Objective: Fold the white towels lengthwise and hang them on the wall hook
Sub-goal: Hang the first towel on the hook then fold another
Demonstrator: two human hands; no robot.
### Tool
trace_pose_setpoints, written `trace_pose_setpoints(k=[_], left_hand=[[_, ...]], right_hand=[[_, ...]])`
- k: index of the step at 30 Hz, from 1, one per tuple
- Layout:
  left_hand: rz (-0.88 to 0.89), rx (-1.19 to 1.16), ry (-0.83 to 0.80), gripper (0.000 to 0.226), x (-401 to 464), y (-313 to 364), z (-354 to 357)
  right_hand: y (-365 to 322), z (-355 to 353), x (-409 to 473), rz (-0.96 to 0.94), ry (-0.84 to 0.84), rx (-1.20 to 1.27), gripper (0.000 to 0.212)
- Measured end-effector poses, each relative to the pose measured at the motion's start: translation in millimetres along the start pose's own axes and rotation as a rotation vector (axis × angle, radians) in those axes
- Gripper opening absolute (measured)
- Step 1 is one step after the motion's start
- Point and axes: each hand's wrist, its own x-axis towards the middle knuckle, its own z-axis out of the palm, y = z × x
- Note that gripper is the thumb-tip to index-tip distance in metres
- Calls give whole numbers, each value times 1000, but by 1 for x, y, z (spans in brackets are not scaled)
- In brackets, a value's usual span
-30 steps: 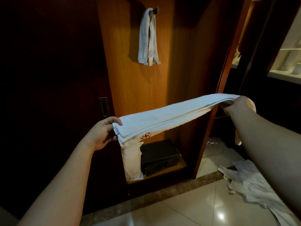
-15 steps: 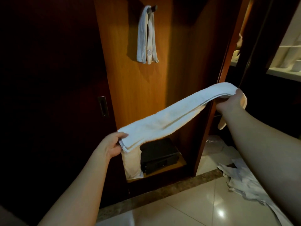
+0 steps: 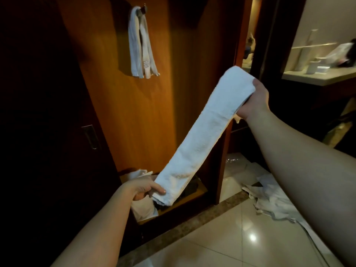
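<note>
Left hand [image 3: 143,186] low and near the body, thumb on top and fingers curled under, pinching the lower end of the folded white towel [image 3: 204,137]. Right hand [image 3: 254,101] raised higher and further out, fingers wrapped round the upper end; towel bends over the top of that hand, a short tail showing below the wrist. Towel is a long narrow band stretched taut between the two hands, running diagonally from lower left to upper right, long edges roughly parallel, layered edges stacked at the lower end. It hangs in free air in front of the open wardrobe niche [image 3: 138,105], touching nothing but the hands. Above and left of the band: wall hook [image 3: 143,10] on the wood back panel, already carrying a hung towel [image 3: 141,45] draped in several strands; bare panel lies between that towel's lower ends and the held band. Behind the left hand, more white cloth [image 3: 143,211] sits on the niche's bottom shelf beside a dark box, mostly hidden, possibly a safe. Dark sliding door [image 3: 48,132] with recessed handle closes the left side. Right of the niche's upright edge, tiled floor [image 3: 221,245] with a crumpled heap of white linen [image 3: 269,201] near the right forearm. Counter [image 3: 317,76] at far right, well apart
</note>
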Motion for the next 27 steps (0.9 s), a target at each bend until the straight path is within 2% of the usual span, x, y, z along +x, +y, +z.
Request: trace_pose_setpoints(k=[4, 7, 9, 13, 17, 21, 22, 24, 26, 27], left_hand=[[95, 113, 5, 35, 27, 33, 25], [313, -19, 36, 65, 35, 83, 50], [476, -116, 1, 83, 37, 125, 66], [637, -111, -40, 68, 36, 188, 94], [646, -102, -85, 58, 43, 213, 116], [575, -229, -155, 47, 50, 222, 119], [563, -266, -190, 47, 50, 223, 116], [535, -344, -273, 63, 49, 225, 111], [495, -383, -329, 78, 49, 229, 108], [484, -391, -353, 78, 50, 231, 106]], right_hand=[[-8, 8, 7, -13, -84, -18, 40], [-14, 11, 15, 16, -136, -82, 45], [-17, 12, 21, 40, -168, -147, 49], [-27, 15, 31, 50, -221, -327, 48], [-46, 19, 41, 71, -238, -459, 55], [-66, 17, 51, 45, -319, -609, 71], [-70, 15, 54, 35, -319, -632, 75], [-73, 10, 59, 41, -328, -630, 75], [-70, 6, 65, 62, -326, -613, 67], [-68, 6, 67, 80, -320, -615, 62]])
